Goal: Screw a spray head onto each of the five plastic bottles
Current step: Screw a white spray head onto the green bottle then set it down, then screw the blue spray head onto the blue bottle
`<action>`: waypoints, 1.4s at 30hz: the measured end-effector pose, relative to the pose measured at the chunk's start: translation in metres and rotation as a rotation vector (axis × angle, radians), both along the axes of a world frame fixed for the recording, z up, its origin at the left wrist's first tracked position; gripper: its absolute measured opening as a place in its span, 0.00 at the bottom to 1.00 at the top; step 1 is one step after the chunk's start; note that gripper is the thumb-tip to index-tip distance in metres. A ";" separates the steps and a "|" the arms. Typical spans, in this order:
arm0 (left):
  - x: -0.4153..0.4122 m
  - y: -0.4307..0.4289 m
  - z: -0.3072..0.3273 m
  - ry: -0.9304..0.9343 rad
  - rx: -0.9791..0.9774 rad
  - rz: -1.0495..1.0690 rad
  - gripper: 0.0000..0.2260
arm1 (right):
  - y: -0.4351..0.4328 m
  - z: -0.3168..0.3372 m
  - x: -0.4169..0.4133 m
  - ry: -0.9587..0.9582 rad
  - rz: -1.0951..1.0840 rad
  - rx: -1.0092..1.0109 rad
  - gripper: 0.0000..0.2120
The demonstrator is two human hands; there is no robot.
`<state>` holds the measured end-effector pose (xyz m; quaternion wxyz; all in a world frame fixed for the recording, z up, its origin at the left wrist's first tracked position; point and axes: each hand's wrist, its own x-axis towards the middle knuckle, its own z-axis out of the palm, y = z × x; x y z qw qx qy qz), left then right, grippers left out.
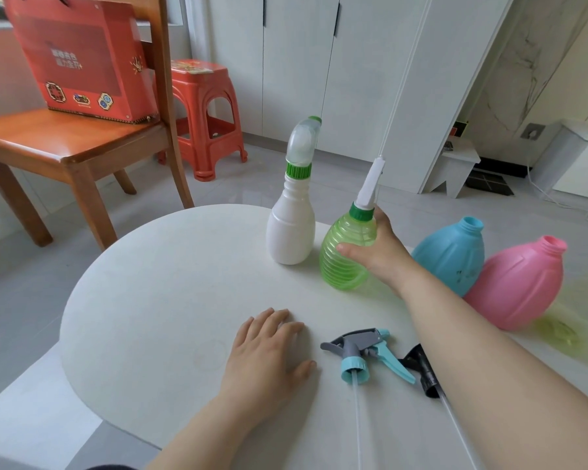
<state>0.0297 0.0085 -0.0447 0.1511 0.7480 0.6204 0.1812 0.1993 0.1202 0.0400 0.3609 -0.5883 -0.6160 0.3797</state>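
Plastic fills the head view. The right grip (377, 252) curls round the belly of the green bottle (345, 262), which is at the far edge of the surface (150, 283), just beside the white bottle (291, 232). Both carry a head. The left grip (269, 351) lies flat and holds nothing. The blue bottle (452, 252) and pink bottle (520, 279) lie open-necked at the right edge. A teal spray head (360, 351) and a black spray head (421, 368) lie at the near edge. The bottles look light, thin and smooth, so I would hold the belly and turn the collar.
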 end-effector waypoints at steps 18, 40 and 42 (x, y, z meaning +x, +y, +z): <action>-0.021 -0.025 0.026 -0.343 0.005 0.037 0.13 | -0.110 -0.007 -0.021 -0.893 -0.006 -0.261 0.17; -0.025 -0.033 0.032 -0.413 -0.025 0.076 0.12 | -0.118 -0.009 -0.028 -1.095 0.045 -0.357 0.15; -0.027 -0.033 0.032 -0.419 -0.023 0.077 0.12 | -0.117 -0.004 -0.026 -1.055 0.037 -0.365 0.14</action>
